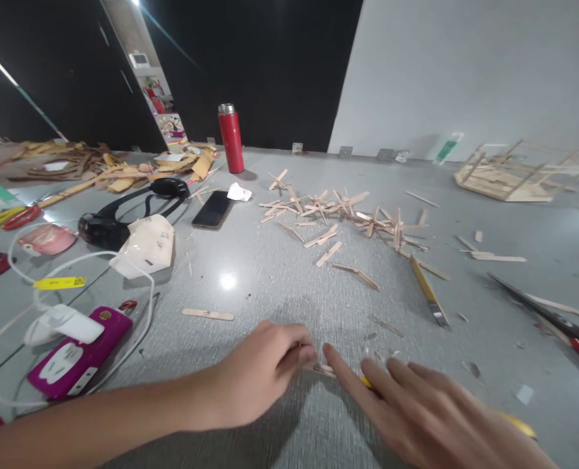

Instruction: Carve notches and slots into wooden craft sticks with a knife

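You are bending over a grey tabletop (250, 273), both hands meeting near a sliver of wood.
Your left hand (264, 368) is curling its fingers beside the small wooden piece (324, 369), which is lying between your hands; whether it is pinching that piece, you cannot tell from this angle. Your right hand (421, 404) is stretching its fingers forward over a yellow object (518, 425), mostly hidden; its grip cannot be told either. Beyond, a single craft stick (208, 314) is lying at left, while a yellow cutter (428, 293) is resting at right.
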A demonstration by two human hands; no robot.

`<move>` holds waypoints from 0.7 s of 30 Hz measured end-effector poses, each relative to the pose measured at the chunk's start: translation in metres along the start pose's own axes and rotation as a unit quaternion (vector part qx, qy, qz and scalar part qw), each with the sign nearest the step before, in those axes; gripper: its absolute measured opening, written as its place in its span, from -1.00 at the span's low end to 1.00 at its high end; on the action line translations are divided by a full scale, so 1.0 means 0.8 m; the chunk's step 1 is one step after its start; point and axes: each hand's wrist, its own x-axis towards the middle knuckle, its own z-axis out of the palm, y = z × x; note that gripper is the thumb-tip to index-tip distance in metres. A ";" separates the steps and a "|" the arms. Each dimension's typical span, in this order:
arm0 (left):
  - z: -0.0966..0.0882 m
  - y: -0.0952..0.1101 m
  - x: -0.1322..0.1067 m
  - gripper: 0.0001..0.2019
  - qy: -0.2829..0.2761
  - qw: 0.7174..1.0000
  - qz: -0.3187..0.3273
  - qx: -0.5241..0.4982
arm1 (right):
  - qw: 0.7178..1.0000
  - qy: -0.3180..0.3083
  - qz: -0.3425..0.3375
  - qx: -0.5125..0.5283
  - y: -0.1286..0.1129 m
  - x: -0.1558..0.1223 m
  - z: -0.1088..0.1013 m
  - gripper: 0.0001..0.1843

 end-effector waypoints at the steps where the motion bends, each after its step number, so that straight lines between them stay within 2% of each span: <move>1: -0.002 -0.004 0.005 -0.70 -0.010 1.000 -0.003 -0.001 | 1.000 -0.009 -0.008 0.006 0.002 0.004 0.002 -0.33; 5: -0.011 -0.015 0.017 -0.70 -0.069 0.997 -0.020 -0.028 | 0.998 -0.001 0.023 0.055 0.006 0.013 0.003 -0.31; 9: -0.012 -0.026 0.020 -0.75 -0.131 0.980 -0.062 -0.139 | 0.997 -0.002 0.031 0.065 0.005 0.015 -0.004 -0.39; 16: -0.003 -0.034 0.024 -0.78 -0.123 0.969 -0.082 -0.198 | 0.992 -0.003 0.032 0.119 0.008 0.020 -0.003 -0.38; 21: -0.004 -0.026 0.021 -0.78 -0.117 0.967 -0.098 -0.202 | 0.985 -0.051 0.032 0.162 0.011 0.017 0.005 -0.40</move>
